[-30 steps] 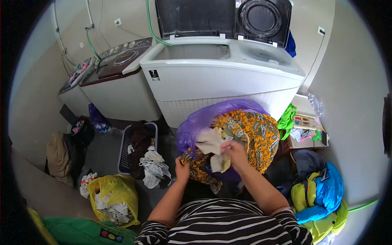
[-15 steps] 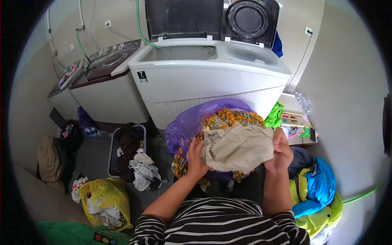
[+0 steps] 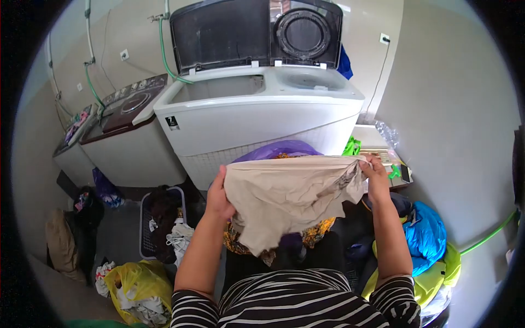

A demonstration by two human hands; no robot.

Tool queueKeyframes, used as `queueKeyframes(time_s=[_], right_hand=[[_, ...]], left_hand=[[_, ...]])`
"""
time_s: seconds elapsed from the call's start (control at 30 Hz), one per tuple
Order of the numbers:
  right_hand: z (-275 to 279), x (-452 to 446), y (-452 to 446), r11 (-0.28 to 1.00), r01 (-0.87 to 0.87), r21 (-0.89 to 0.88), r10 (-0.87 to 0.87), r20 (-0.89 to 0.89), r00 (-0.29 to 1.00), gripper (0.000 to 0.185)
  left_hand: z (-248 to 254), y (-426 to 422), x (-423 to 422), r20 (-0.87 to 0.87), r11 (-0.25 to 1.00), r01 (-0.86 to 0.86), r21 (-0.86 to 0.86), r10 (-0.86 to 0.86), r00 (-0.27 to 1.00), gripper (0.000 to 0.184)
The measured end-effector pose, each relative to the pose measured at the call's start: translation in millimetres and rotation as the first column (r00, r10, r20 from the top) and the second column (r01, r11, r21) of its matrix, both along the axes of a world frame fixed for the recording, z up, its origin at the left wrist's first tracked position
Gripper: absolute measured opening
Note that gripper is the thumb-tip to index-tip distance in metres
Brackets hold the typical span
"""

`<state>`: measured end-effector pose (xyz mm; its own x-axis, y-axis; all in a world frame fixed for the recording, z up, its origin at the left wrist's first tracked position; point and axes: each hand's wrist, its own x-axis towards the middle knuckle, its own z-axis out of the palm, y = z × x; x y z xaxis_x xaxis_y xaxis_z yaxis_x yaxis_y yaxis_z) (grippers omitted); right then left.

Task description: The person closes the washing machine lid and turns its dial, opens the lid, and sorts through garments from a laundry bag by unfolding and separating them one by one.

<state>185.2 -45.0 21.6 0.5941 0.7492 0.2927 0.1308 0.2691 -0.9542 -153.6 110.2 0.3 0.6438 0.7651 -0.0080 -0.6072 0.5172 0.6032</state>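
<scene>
A beige cloth (image 3: 284, 191) is stretched out in the air between my two hands. My left hand (image 3: 220, 198) is closed on its left edge, and my right hand (image 3: 375, 174) pinches its upper right corner. Beneath and behind the cloth, a purple plastic bag (image 3: 284, 147) and an orange patterned fabric (image 3: 317, 232) show only in part. The white washing machine (image 3: 257, 117), both lids raised, stands just beyond.
To the left are a basket (image 3: 145, 227) of clothes, a yellow bag (image 3: 147, 284) of white cloths and a maroon-topped washer (image 3: 126, 115). A blue jacket (image 3: 426, 235) lies at the right, below a small table (image 3: 365, 131).
The beige cloth has come up off the patterned fabric and been spread wide. My hands have moved apart, each gripping one side of it. The view has shifted to the right.
</scene>
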Motion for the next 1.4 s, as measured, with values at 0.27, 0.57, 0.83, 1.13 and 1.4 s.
queueKeyframes(time_s=[0.27,0.57,0.83,1.13,1.4], right_hand=[[16,-18,-11,0.963,-0.254,0.087,0.262,-0.517,0.815,0.022],[26,-39,-18,0.941,-0.310,0.134,0.321,-0.642,0.696,0.029],[4,-72,-1,0.804,-0.481,0.350,0.553,-0.737,0.388,0.037],[15,-62,-7,0.788,-0.348,0.509,0.615,-0.687,0.387,0.033],[-20,-9,0,0.861,0.016,0.509,0.397,-0.690,0.605,0.025]], left_hand=[[10,14,-3,0.085,0.997,0.044,-0.069,-0.038,0.996,0.056],[-8,20,5,-0.084,0.999,-0.042,-0.001,0.042,0.996,0.047],[-31,-47,65,-0.451,0.490,0.173,0.855,0.536,0.714,0.088],[-29,-39,55,-0.467,0.905,0.161,0.395,0.046,0.883,0.027],[-31,-1,48,-0.350,0.813,-0.293,0.502,0.501,0.791,0.036]])
